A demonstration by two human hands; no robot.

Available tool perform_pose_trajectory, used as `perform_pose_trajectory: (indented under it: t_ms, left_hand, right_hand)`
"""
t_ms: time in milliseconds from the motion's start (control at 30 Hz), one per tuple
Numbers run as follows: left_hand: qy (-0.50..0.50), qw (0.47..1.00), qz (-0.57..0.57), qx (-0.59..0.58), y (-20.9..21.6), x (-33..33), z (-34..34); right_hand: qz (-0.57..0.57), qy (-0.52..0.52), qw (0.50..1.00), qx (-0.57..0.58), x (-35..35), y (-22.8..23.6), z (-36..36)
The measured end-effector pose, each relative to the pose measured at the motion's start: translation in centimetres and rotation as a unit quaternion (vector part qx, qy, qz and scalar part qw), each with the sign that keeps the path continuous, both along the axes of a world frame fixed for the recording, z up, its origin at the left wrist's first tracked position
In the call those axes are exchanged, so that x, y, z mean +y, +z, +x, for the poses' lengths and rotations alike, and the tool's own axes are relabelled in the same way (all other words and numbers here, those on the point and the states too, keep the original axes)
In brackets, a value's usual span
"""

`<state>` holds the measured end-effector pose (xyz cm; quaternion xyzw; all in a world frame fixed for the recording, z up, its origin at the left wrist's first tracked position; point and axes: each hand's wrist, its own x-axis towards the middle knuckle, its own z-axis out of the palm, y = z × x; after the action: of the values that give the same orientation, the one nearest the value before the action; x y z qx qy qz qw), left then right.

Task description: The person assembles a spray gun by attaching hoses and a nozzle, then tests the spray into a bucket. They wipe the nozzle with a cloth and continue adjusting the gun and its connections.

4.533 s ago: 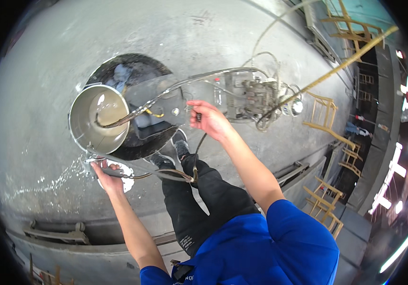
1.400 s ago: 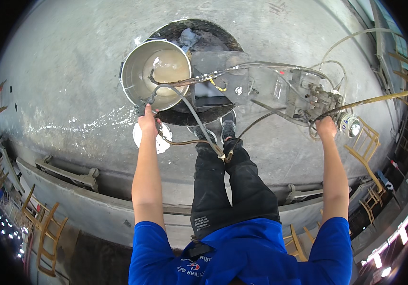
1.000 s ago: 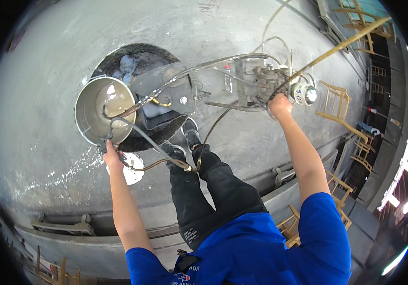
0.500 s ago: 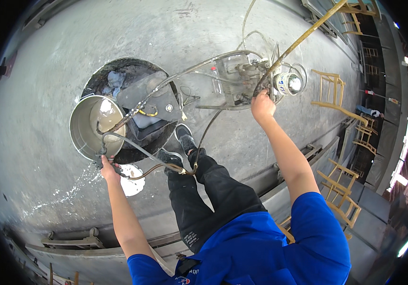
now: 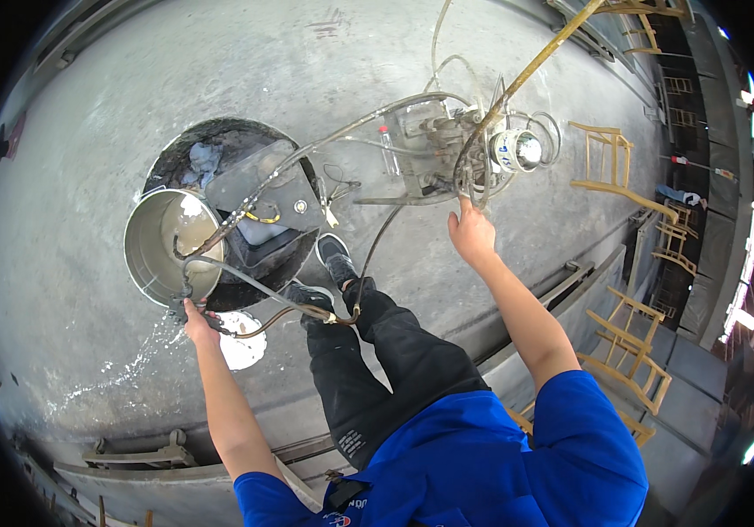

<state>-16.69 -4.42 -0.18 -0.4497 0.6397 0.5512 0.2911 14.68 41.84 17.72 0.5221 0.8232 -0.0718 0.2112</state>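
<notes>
Gripping the hose (image 5: 245, 283) near its end, the left hand (image 5: 194, 321) sits closed just below the bucket (image 5: 166, 248), which stands at the manhole (image 5: 219, 176) rim on the tank top (image 5: 87, 114). From the fist the hose runs up into the bucket and right toward the shoes. Open-fingered, the right hand (image 5: 471, 235) touches the hose coil at the pump (image 5: 447, 149).

A single head-worn fisheye camera looks steeply down the person's own body onto a curved grey tank top (image 5: 87, 132). It sits close above the blue shirt (image 5: 482, 457), both arms stretching away upward. Straight edges bow toward the dark rim.
</notes>
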Motion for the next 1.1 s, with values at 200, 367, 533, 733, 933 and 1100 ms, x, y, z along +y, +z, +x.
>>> perform_pose_trajectory:
  t_ms: [200,367,533,733,933,1100]
  left_hand:
    - [-0.001,1.0,-0.012,0.019,-0.3,0.0,0.4]
    - [-0.003,1.0,-0.017,0.024,-0.2,0.3,0.6]
    - [0.0,1.0,-0.019,0.015,0.0,0.6,0.6]
    - [-0.002,1.0,-0.004,0.011,0.1,0.5,0.7]
    - [0.0,1.0,-0.002,0.014,0.0,0.7,0.7]
    - [0.015,1.0,0.007,-0.002,-0.3,0.6,0.6]
  right_hand:
    - [-0.013,-0.057,0.998,0.0,-0.3,-0.5,1.7]
    - [-0.015,-0.086,0.996,0.015,-0.3,-0.7,2.4]
    - [-0.028,-0.12,0.992,0.025,-0.1,-0.8,2.9]
    - [-0.064,-0.158,0.985,0.02,0.0,-0.6,3.9]
    - [-0.07,-0.17,0.983,0.022,0.2,-0.6,5.3]
    - [-0.084,-0.194,0.977,0.015,0.2,-1.2,7.1]
